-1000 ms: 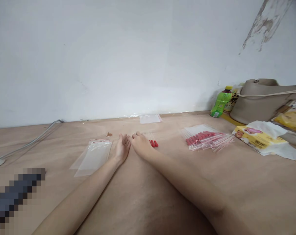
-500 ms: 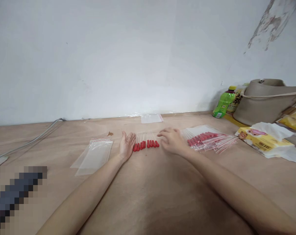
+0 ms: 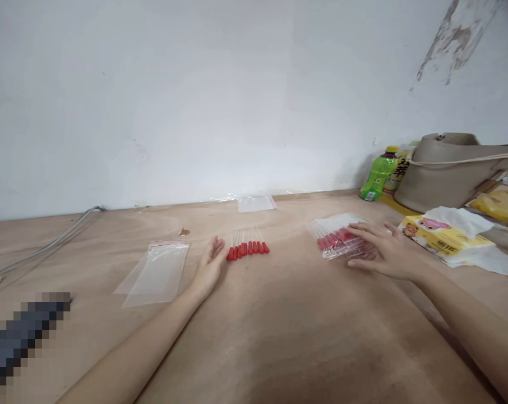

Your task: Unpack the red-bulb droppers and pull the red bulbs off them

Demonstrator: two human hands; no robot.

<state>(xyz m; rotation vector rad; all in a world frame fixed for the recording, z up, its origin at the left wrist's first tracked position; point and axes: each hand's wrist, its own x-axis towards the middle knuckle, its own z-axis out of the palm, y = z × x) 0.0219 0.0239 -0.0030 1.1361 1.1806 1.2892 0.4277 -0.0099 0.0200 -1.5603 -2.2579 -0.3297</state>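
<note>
White wall (image 3: 195,101) behind, one; wood-grained table (image 3: 304,331) below it. One taupe handbag (image 3: 430,174) far right, one yellow tissue pack (image 3: 443,238) in front, one green bottle (image 3: 378,177) beside it near the wall.

Right hand (image 3: 388,249): fingers spread, thumb well apart from them, over the bagged pile (image 3: 330,242); contact or grip cannot be told. Left hand (image 3: 209,264): loosely open, fingers slightly curled, nothing seen in it, just beside the loose row (image 3: 244,248).

State, as judged: red-ended tubes at right already look bagged; the loose row, mid-table between the hands, is lined up but unbagged; flat bags unfilled.

Counts. Bagged pile: overlapping and partly covered by the hand, not countable. Flat clear bags (image 3: 157,275) on the left: at least two, overlapped. Flat bag by the wall (image 3: 254,204): one seen. Loose row: about eight red bulbs on thin clear stems, some touching.
</note>
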